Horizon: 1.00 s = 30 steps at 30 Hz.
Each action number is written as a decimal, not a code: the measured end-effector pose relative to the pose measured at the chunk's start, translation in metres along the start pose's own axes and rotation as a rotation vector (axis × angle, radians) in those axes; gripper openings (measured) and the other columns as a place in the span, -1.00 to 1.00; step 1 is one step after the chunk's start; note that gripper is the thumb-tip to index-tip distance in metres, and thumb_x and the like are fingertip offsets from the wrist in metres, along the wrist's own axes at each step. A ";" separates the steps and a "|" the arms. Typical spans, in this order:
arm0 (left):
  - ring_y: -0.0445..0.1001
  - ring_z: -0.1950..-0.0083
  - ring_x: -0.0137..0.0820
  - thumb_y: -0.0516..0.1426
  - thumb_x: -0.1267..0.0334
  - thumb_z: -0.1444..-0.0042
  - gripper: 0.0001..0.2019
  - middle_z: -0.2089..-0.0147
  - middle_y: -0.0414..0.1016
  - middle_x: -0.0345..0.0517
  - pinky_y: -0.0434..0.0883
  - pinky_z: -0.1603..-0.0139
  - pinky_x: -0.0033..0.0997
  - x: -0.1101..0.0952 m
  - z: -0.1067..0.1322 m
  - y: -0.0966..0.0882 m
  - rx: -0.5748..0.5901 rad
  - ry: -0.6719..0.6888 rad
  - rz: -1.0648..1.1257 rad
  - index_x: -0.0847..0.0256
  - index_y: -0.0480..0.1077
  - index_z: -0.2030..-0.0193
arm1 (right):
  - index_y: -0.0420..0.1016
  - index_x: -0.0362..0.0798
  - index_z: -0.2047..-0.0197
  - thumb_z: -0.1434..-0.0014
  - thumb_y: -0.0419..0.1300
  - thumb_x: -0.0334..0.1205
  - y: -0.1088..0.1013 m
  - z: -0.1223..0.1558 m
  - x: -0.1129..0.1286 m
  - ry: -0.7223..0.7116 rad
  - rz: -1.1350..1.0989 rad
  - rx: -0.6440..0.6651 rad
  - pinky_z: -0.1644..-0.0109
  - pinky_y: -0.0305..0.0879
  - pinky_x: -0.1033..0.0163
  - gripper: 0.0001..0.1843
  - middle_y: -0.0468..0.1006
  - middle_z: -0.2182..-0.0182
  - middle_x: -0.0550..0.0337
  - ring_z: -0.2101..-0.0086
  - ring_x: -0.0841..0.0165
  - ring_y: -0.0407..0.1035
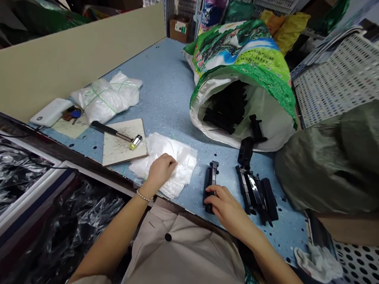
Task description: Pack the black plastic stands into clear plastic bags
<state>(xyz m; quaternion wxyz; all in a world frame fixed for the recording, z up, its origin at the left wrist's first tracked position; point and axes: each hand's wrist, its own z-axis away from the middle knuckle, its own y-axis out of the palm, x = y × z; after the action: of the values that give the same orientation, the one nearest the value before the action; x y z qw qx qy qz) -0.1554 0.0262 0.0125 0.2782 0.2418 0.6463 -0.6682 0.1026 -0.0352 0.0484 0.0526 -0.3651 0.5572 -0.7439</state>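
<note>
My left hand (162, 169) lies on a stack of clear plastic bags (180, 171) at the table's front edge. Its fingers are bent together at the top bag, and their tips are partly hidden. To the right, my right hand (226, 205) has its thumb and fingers around a long black plastic part (213, 173) with a metal strip, which rests on the table. Several similar black parts (256, 193) lie side by side further right. Behind them, more black parts (227, 106) fill the mouth of a green printed woven sack (242, 51) lying on its side.
A hammer (118, 133) lies on a square board (127, 152) at the left. Behind it are wrapped plastic bundles (106, 94) and a white power bank (51, 112). Bins of black parts in plastic (77, 221) stand below left; a dark sack (331, 157) sits right.
</note>
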 end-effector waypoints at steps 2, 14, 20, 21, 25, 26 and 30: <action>0.41 0.36 -0.39 0.19 0.23 -0.05 -0.84 0.40 0.44 -0.18 0.34 0.30 -0.39 0.009 -0.002 -0.008 0.000 -0.068 0.223 0.21 0.38 0.49 | 0.44 0.01 0.15 -0.21 0.09 -0.31 0.005 0.009 -0.010 0.122 -0.072 -0.089 -0.03 0.33 0.11 -0.84 0.34 -0.02 0.02 0.01 0.22 0.32; 0.46 0.36 -0.38 0.13 0.34 0.00 -0.94 0.41 0.47 -0.18 0.39 0.31 -0.37 0.018 -0.003 -0.004 -0.121 -0.083 0.380 0.21 0.40 0.35 | 0.46 -0.09 0.29 -0.11 0.21 -0.01 -0.009 -0.011 -0.018 0.541 -1.215 0.016 0.41 0.33 0.29 -0.71 0.48 0.45 0.18 0.46 0.37 0.38; 0.46 -0.06 -0.22 -0.05 0.52 -0.11 -0.65 0.01 0.51 0.07 0.42 -0.11 -0.10 0.033 0.003 -0.010 -0.166 0.290 0.007 0.26 0.46 0.07 | 0.53 -0.14 0.28 -0.04 0.28 0.03 0.020 -0.056 0.015 0.606 -1.653 0.159 0.59 0.23 0.43 -0.63 0.58 0.50 0.07 0.49 0.35 0.47; 0.43 -0.12 -0.19 -0.06 0.52 -0.13 -0.62 -0.05 0.48 0.12 0.40 -0.16 -0.06 0.034 0.006 -0.013 -0.175 0.307 -0.042 0.29 0.44 -0.01 | 0.53 -0.14 0.29 -0.02 0.30 0.02 0.025 -0.061 0.016 0.622 -1.657 0.136 0.61 0.22 0.44 -0.63 0.58 0.50 0.09 0.50 0.36 0.46; 0.33 -0.25 -0.19 -0.11 0.55 -0.18 -0.48 -0.23 0.34 0.18 0.38 -0.23 -0.03 0.019 0.029 -0.024 -0.154 0.448 -0.070 0.28 0.22 -0.29 | 0.52 -0.14 0.30 0.04 0.32 0.00 0.039 -0.073 0.016 0.606 -1.653 0.086 0.63 0.19 0.42 -0.63 0.56 0.50 0.10 0.52 0.36 0.44; 0.33 -0.25 -0.22 -0.11 0.56 -0.19 -0.44 -0.25 0.32 0.16 0.39 -0.23 -0.06 0.010 0.037 -0.024 -0.131 0.504 -0.044 0.24 0.17 -0.33 | 0.50 -0.14 0.29 0.03 0.31 0.01 0.041 -0.076 0.017 0.589 -1.648 0.072 0.62 0.19 0.41 -0.63 0.56 0.49 0.11 0.50 0.36 0.44; 0.31 -0.27 -0.27 -0.09 0.60 -0.15 -0.34 -0.26 0.31 0.10 0.41 -0.23 -0.17 -0.030 0.067 -0.017 0.038 0.686 0.079 0.16 0.01 -0.40 | 0.41 -0.05 0.07 -0.04 0.28 -0.05 0.047 -0.082 0.026 0.515 -1.409 -0.154 0.42 0.32 0.34 -0.59 0.55 0.38 0.20 0.38 0.35 0.44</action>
<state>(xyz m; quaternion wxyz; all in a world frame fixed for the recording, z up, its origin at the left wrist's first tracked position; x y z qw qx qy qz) -0.1431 -0.0389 0.0483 0.0659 0.4822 0.6797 -0.5487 0.0194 -0.0006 0.0108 -0.5931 -0.4523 0.2370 -0.6224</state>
